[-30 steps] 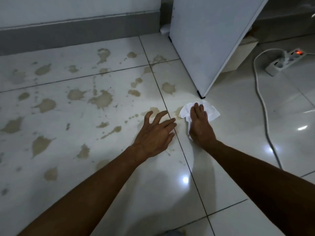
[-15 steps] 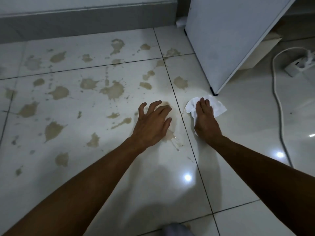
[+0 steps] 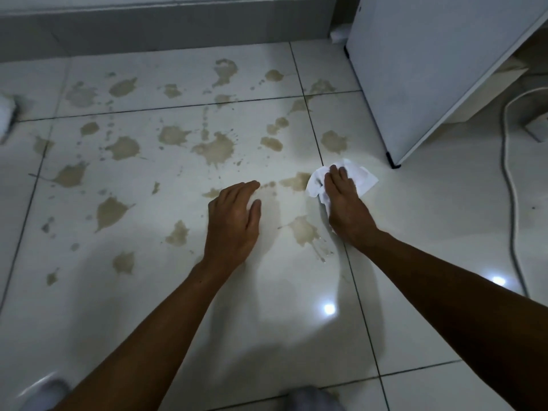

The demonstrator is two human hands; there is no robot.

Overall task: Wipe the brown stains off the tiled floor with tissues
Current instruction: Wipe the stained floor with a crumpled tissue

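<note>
Stains (image 3: 215, 149), brown, spatter the floor (image 3: 267, 321); cabinet (image 3: 415, 69) and cord (image 3: 508, 173) at right. Right hand (image 3: 345, 209) presses crumpled white tissue (image 3: 363, 179) with flat fingers; left hand (image 3: 232, 223) rests flat, holding nothing.

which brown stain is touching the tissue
The stain just left of the tissue under the right hand; its edge meets the tissue, the others lie apart.

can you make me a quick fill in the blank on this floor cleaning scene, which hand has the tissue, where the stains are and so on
1. The white tissue lies under the ____ hand.
2. The left hand rests flat on the ____.
3. The stains are ____ in colour.
4. Most stains lie to the ____ of the tissue.

Missing words: right; floor; brown; left
</note>
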